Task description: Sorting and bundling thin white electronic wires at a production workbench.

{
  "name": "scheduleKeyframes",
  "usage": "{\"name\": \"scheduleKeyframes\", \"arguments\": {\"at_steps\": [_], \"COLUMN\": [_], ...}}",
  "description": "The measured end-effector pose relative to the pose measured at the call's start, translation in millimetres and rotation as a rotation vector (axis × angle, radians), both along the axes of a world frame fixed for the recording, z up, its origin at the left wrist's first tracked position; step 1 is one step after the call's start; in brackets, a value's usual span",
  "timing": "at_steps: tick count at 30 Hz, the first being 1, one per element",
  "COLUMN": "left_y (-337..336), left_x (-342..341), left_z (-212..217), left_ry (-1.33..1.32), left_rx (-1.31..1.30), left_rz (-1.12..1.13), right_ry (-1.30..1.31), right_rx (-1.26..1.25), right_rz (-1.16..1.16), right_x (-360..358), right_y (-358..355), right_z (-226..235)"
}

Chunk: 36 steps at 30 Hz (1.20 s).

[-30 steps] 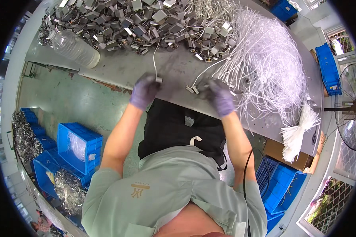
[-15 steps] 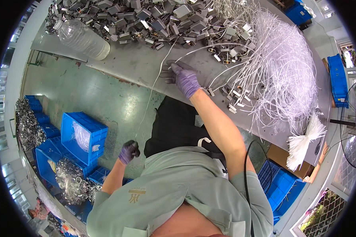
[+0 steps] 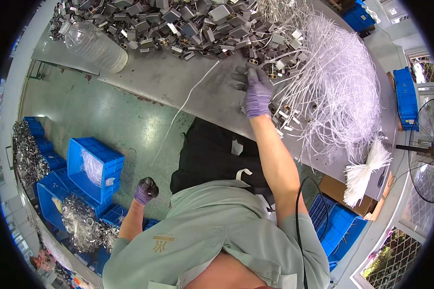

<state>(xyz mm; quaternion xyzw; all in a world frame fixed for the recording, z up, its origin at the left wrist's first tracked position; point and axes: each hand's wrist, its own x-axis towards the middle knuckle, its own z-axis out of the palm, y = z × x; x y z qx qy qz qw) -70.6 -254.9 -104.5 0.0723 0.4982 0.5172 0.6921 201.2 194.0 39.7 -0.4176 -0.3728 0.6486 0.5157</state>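
- Reading the view as a clock face, the person's right hand point(image 3: 257, 90), in a grey-and-purple fabric glove, is at one o'clock, reaching over the grey, smooth tabletop point(image 3: 152, 77). Its fingers are spread and well opened, with nothing visible in its grasp; perhaps they are parted so as not to snag the nearby leads.
- The left hand point(image 3: 145, 190), gloved alike, is at eight o'clock, off the tabletop and above the green, shiny floor point(image 3: 135, 125). Its fingers are curled into a closed fist; I cannot tell whether anything thin is pinched inside.
- A single thin, white, flexible cable point(image 3: 196, 86) runs from twelve o'clock down to between eight and nine, crossing the tabletop's near edge. Its lower end fades out just short of the fist. Its stretched line suggests a pull toward the left hand.
- A heap of small grey, box-shaped, metal-looking pieces point(image 3: 188, 31) covers eleven to twelve o'clock, probably at the back so the near strip gives the hands room.
- A loose, tangled mass of whitish, glossy cables point(image 3: 342, 86) sits at two o'clock, probably gathered there to keep its strands apart from the single cable.
- A clear, ribbed plastic bottle point(image 3: 96, 48) lies on its side between ten and eleven.
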Motion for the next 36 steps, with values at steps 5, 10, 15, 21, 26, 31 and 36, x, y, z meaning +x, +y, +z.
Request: {"name": "scheduleKeyframes", "arguments": {"at_steps": [5,10,15,21,26,31,36], "left_y": [20.1,31.4,33.1,35.6,49.4,98.9,144.2], "left_x": [4.9,12.4,8.5,6.3,16.5,47.8,81.2], "left_z": [12.3,22.7,20.8,18.0,32.5,74.3,98.7], "left_ry": [0.149,0.329,0.414,0.447,0.459,0.568,0.711], "left_rx": [-0.006,-0.075,-0.058,-0.044,-0.050,-0.061,-0.148], "left_rz": [-0.074,-0.097,-0.059,-0.111,-0.115,-0.200,-0.156], "right_ry": [0.046,0.178,0.163,0.235,0.240,0.130,-0.311], "right_rx": [-0.140,-0.081,-0.070,-0.051,-0.025,-0.045,0.179], "right_rz": [0.136,0.062,0.011,-0.053,-0.046,0.373,0.598], "right_x": [9.9,14.3,22.6,29.0,34.2,30.3,30.1], "right_y": [4.9,-1.3,-6.5,-13.8,-16.1,-38.8,-54.8], "right_z": [-5.6,23.2,33.1,25.7,32.4,43.8,76.4]}}
